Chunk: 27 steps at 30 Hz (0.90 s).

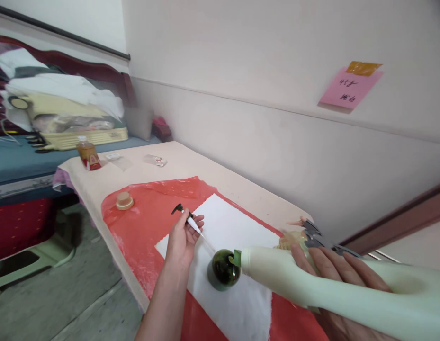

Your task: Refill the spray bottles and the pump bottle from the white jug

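Note:
In my left hand (184, 237) is a pump dispenser head (192, 221) with a black nozzle and a thin clear tube that slants down to the right. My right hand (333, 270) grips a large pale green jug (276, 270) by its handle, tilted nearly on its side. Its green-rimmed mouth (237, 258) meets the top of a dark green bottle (224, 271). That bottle stands on a white cloth (248, 298) with zigzag edges. Whether liquid is flowing cannot be made out.
The cloth lies on red plastic sheeting (152, 199) over a pale tabletop (184, 161). A beige cap (124, 201) and an amber bottle (89, 154) sit to the left. Behind the jug is a grey-handled tool (310, 229). A red-topped stool (24, 227) stands beside the table.

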### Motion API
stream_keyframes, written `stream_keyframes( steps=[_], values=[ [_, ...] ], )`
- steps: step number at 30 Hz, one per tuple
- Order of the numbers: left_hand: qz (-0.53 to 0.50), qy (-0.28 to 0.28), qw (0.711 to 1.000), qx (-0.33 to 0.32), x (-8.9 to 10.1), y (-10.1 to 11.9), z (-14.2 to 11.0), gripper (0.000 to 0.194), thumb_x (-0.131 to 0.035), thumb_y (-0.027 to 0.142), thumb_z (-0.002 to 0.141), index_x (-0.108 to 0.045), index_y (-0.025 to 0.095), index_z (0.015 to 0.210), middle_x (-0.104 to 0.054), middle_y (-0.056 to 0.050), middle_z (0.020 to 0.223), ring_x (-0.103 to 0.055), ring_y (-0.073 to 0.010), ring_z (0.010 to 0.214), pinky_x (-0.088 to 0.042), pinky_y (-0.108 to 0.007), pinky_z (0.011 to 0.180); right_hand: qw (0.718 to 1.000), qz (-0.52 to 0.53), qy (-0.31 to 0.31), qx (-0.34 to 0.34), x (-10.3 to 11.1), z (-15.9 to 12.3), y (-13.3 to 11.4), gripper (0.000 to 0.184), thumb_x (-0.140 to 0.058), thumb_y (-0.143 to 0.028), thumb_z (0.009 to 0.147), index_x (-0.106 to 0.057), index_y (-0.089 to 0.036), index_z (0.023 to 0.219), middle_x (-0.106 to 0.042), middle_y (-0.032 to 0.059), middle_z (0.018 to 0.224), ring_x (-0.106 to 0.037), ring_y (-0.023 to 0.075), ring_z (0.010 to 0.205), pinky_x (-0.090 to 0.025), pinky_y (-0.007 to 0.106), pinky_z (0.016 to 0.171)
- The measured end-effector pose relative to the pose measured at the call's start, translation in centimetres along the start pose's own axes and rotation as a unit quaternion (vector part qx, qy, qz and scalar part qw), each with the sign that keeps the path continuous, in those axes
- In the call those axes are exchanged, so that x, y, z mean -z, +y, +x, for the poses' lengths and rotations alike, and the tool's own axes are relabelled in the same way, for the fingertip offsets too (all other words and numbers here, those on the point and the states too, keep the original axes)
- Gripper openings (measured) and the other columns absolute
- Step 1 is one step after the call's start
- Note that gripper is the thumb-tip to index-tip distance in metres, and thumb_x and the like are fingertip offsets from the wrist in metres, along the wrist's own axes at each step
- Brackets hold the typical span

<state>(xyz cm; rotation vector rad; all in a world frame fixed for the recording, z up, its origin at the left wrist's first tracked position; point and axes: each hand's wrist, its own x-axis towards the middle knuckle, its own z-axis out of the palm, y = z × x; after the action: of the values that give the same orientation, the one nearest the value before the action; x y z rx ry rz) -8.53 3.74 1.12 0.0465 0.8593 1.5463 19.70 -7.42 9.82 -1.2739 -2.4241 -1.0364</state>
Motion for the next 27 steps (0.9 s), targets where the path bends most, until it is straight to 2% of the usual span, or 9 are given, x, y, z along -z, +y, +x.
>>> stream_keyframes(
  steps=[3,7,10,14,19,22,25,27],
  values=[
    [-0.001,-0.001,1.000,0.001,0.1,0.0,0.0,0.020,-0.061,0.030,0.085,-0.059,0.012,0.078,-0.072,-0.013,0.079,-0.064,-0.0121,0.056,-0.050,-0.020,0.049,0.994,-0.068,-0.056,0.064,-0.4,-0.6,0.3,0.054,-0.037,-0.018,0.090,-0.037,-0.021,0.143,-0.050,0.0138,0.138,-0.048,0.0362,0.122,-0.043,0.060,0.099],
    [-0.001,-0.002,1.000,0.001,0.1,0.0,0.0,0.020,-0.062,0.031,0.085,-0.059,0.012,0.078,-0.072,-0.013,0.079,-0.064,-0.0123,0.057,-0.050,-0.020,0.049,0.991,-0.070,-0.081,0.075,-0.7,-0.8,0.5,0.055,-0.036,-0.015,0.089,-0.035,-0.019,0.144,-0.048,0.0152,0.139,-0.046,0.0380,0.124,-0.040,0.063,0.100],
    [0.001,-0.001,1.000,0.001,0.0,0.0,0.0,0.020,-0.062,0.031,0.085,-0.059,0.012,0.078,-0.072,-0.013,0.079,-0.064,-0.0127,0.057,-0.050,-0.020,0.050,0.994,-0.045,-0.082,0.059,-0.4,-0.4,0.3,0.056,-0.035,-0.013,0.089,-0.034,-0.023,0.144,-0.051,0.0111,0.136,-0.047,0.0340,0.123,-0.040,0.060,0.103],
    [-0.006,0.002,1.000,0.000,-0.1,0.0,-0.1,0.019,-0.061,0.029,0.086,-0.058,0.013,0.077,-0.071,-0.013,0.077,-0.063,-0.0127,0.055,-0.050,-0.020,0.049,0.996,-0.029,-0.072,0.037,-0.1,0.1,0.0,0.056,-0.038,-0.012,0.089,-0.035,-0.022,0.144,-0.053,0.0117,0.134,-0.050,0.0325,0.121,-0.040,0.059,0.103],
    [-0.006,-0.001,1.000,0.000,-0.2,0.0,-0.1,0.019,-0.061,0.029,0.086,-0.058,0.013,0.076,-0.071,-0.013,0.077,-0.063,-0.0128,0.055,-0.050,-0.020,0.049,0.985,-0.113,-0.075,0.106,0.0,0.1,0.2,0.054,-0.034,-0.011,0.089,-0.037,-0.019,0.143,-0.050,0.0158,0.138,-0.050,0.0389,0.121,-0.041,0.065,0.099],
    [-0.008,0.000,1.000,0.002,-0.2,0.0,-0.2,0.019,-0.060,0.029,0.086,-0.058,0.013,0.076,-0.071,-0.013,0.077,-0.063,-0.0126,0.055,-0.050,-0.020,0.049,0.979,-0.142,-0.055,0.133,0.4,0.5,0.2,0.054,-0.038,-0.011,0.088,-0.040,-0.018,0.142,-0.052,0.0149,0.137,-0.052,0.0379,0.120,-0.047,0.059,0.096],
    [-0.008,0.002,1.000,0.003,-0.2,0.0,-0.2,0.019,-0.060,0.029,0.086,-0.058,0.013,0.076,-0.071,-0.013,0.077,-0.063,-0.0125,0.055,-0.050,-0.020,0.049,0.991,-0.085,-0.040,0.093,0.9,1.3,0.1,0.056,-0.040,-0.007,0.088,-0.038,-0.021,0.142,-0.059,0.0098,0.130,-0.056,0.0306,0.118,-0.050,0.049,0.098],
    [-0.008,0.003,1.000,0.003,-0.2,0.1,-0.2,0.019,-0.061,0.029,0.086,-0.058,0.013,0.077,-0.071,-0.013,0.077,-0.063,-0.0125,0.055,-0.050,-0.020,0.049,0.995,-0.059,-0.039,0.070,1.2,1.7,0.0,0.058,-0.039,-0.004,0.088,-0.036,-0.022,0.143,-0.063,0.0082,0.124,-0.058,0.0272,0.116,-0.050,0.047,0.100]
  ],
)
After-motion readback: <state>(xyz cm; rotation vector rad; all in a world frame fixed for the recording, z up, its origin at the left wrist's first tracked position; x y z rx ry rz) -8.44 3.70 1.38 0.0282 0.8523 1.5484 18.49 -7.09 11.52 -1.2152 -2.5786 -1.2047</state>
